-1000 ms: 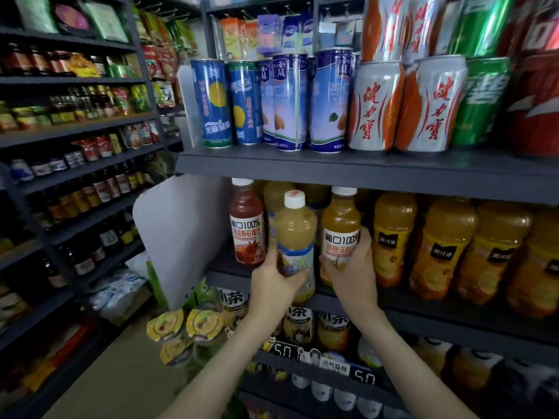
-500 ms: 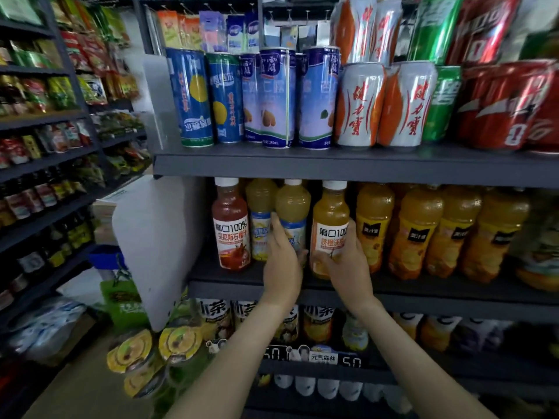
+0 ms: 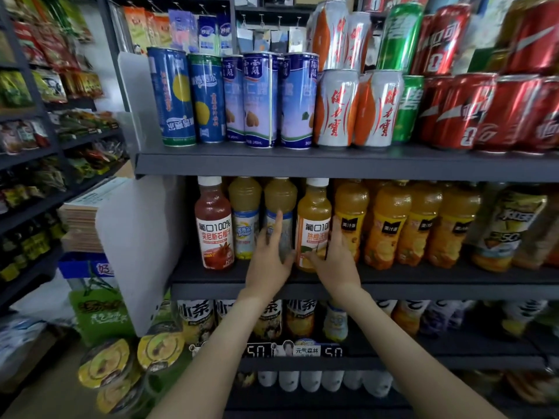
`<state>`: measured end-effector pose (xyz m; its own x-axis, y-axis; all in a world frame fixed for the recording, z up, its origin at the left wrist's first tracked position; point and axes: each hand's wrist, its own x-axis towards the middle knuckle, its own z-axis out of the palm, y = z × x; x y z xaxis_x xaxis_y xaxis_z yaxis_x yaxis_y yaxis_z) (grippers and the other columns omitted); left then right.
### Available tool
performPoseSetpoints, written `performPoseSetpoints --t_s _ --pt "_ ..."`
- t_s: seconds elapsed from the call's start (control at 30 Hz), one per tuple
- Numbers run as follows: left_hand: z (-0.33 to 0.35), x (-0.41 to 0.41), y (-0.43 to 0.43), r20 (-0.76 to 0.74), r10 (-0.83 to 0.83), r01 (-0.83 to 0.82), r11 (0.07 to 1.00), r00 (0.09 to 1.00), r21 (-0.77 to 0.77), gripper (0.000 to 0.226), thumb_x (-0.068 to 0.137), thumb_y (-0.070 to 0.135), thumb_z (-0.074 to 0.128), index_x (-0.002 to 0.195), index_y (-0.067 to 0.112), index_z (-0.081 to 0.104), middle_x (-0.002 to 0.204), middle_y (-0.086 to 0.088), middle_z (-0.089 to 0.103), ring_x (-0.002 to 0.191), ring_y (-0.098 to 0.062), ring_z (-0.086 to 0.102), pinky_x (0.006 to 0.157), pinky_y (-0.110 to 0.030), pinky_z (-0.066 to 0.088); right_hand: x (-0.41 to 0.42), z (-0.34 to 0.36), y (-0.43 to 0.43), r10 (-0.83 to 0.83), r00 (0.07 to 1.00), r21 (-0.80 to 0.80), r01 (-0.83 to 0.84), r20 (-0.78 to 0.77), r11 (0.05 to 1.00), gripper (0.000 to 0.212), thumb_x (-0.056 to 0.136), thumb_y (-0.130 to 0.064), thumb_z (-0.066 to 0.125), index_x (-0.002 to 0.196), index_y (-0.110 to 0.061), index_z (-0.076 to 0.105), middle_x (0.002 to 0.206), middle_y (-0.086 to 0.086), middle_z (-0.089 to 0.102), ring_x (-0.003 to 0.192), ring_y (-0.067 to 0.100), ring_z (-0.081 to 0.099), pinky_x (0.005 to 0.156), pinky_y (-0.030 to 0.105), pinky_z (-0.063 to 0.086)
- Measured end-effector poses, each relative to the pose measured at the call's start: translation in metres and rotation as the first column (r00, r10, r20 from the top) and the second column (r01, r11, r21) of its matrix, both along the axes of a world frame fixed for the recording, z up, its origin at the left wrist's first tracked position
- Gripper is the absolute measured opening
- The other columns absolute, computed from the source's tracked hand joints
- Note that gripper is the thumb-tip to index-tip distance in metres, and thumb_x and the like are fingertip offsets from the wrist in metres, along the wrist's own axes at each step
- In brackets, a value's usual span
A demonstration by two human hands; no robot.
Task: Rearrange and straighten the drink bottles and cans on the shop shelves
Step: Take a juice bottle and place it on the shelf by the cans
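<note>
Two changes stand out against a second ago. The pale yellow bottle [image 3: 279, 201], then held out in front of the row, now stands back on the middle shelf [image 3: 423, 279], between a matching pale bottle [image 3: 245, 213] and the white-capped orange juice bottle [image 3: 314, 219]. The left hand [image 3: 267, 261], which gripped it then, now lies flat against its front with fingers straight and together. The right hand [image 3: 335, 261] stays on the orange juice bottle, thumb across the lower label and fingers up its right side, clamping it (how far they wrap behind is hidden).

The dark metal shelving fills the view. The top shelf [image 3: 302, 163] carries tall blue cans [image 3: 260, 98], white-and-orange cans [image 3: 335, 107], a green can [image 3: 408, 110] and red cans [image 3: 472, 110], with more stacked above. On the middle shelf a red juice bottle [image 3: 213, 225] stands at the left end and a row of orange drink bottles [image 3: 390, 225] runs rightward. A white end panel [image 3: 142, 243] closes the unit's left side. Beyond it, side-aisle shelves [image 3: 30, 152] hold packets, and yellow-lidded tubs [image 3: 160, 349] sit low down.
</note>
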<state>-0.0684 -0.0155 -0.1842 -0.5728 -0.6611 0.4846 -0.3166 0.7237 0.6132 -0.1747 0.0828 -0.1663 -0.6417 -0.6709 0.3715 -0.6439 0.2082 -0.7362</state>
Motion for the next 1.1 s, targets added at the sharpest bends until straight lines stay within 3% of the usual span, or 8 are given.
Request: performPoseSetpoints --t_s 0.17,0.3,0.4,0.57,0.77,0.9,1.0,1.1 --pt "0.006 0.014 0.020 -0.196 0.098 -0.109 0.993 0.976 -0.044 0.082 0.093 0.017 0.058 0.149 0.040 0.004 0.153 -0.007 0.023 0.137 -0.020 0.031 0.095 -0.021 0.034 0.000 0.005 0.013 -0.012 1.000 0.007 0.013 -0.025 1.000 0.089 0.092 -0.022 0.064 0.154 -0.020 0.000 0.159 0.003 0.020 0.144 0.021 0.025 0.107 0.031 0.032" --pt "0.015 0.038 0.017 -0.435 0.425 -0.470 0.883 0.794 0.006 0.080 0.081 0.011 0.071 0.146 0.012 0.024 0.137 -0.021 0.032 0.124 -0.028 0.032 0.098 -0.034 0.037 0.007 0.000 0.020 0.041 0.997 -0.095 -0.047 -0.068 0.994 0.084 0.091 -0.018 0.065 0.153 -0.016 0.009 0.152 0.008 0.032 0.137 0.021 0.036 0.098 0.021 0.032" --pt "0.020 0.051 -0.008 -0.346 0.530 -0.471 0.847 0.774 0.245 0.097 0.074 0.011 0.079 0.147 0.008 0.016 0.144 -0.022 0.025 0.130 -0.033 0.025 0.106 -0.042 0.031 0.017 -0.004 0.020 0.064 0.994 -0.141 -0.076 -0.091 0.987 0.075 0.091 -0.015 0.065 0.150 -0.011 0.019 0.143 0.011 0.042 0.130 0.024 0.044 0.094 0.021 0.037" --pt "0.007 0.063 -0.048 -0.257 0.416 -0.284 0.859 0.872 0.425 0.090 0.071 0.018 0.083 0.141 0.008 0.027 0.131 -0.014 0.046 0.121 -0.029 0.048 0.092 -0.035 0.044 0.036 -0.002 0.019 0.138 0.989 -0.141 -0.146 -0.061 0.979 0.068 0.093 -0.015 0.061 0.150 -0.012 0.022 0.141 0.009 0.045 0.127 0.018 0.047 0.095 0.020 0.037" --pt "-0.001 0.071 -0.017 -0.390 0.477 -0.332 0.862 0.788 0.383 0.067 0.074 0.016 0.080 0.129 0.007 0.043 0.124 -0.009 0.053 0.109 -0.016 0.053 0.085 -0.028 0.043 0.045 0.002 0.032 0.212 0.969 -0.222 -0.236 -0.125 0.946 0.057 0.093 -0.015 0.061 0.143 -0.016 0.036 0.133 0.001 0.051 0.123 0.009 0.048 0.097 0.012 0.039" --pt "-0.001 0.079 0.025 -0.459 0.421 -0.307 0.902 0.783 0.303 0.079 0.073 0.020 0.082 0.137 0.010 0.038 0.132 -0.005 0.052 0.117 -0.011 0.051 0.091 -0.020 0.042 0.054 0.011 0.042 0.354 0.927 -0.222 -0.374 -0.128 0.900 0.058 0.089 -0.024 0.066 0.140 -0.023 0.038 0.130 -0.020 0.045 0.122 -0.018 0.039 0.099 0.005 0.035" --pt "0.016 0.077 0.054 -0.439 0.318 -0.255 0.947 0.840 0.196 0.084 0.070 0.029 0.083 0.139 0.012 0.038 0.131 -0.002 0.053 0.116 -0.009 0.053 0.088 -0.019 0.043 0.063 0.027 0.047 0.474 0.880 -0.216 -0.465 -0.009 0.859 0.074 0.080 -0.043 0.068 0.144 -0.030 0.032 0.142 -0.016 0.043 0.130 -0.010 0.036 0.104 0.012 0.035" --pt "0.042 0.061 0.086 -0.413 0.171 -0.162 0.985 0.895 0.058 0.077 0.070 0.045 0.072 0.135 0.022 0.040 0.124 0.008 0.052 0.108 0.001 0.050 0.083 -0.010 0.043 0.057 0.046 0.060 0.524 0.850 -0.302 -0.487 0.049 0.819 0.069 0.079 -0.026 0.077 0.135 -0.035 0.038 0.133 -0.017 0.051 0.122 -0.008 0.047 0.097 0.012 0.042"
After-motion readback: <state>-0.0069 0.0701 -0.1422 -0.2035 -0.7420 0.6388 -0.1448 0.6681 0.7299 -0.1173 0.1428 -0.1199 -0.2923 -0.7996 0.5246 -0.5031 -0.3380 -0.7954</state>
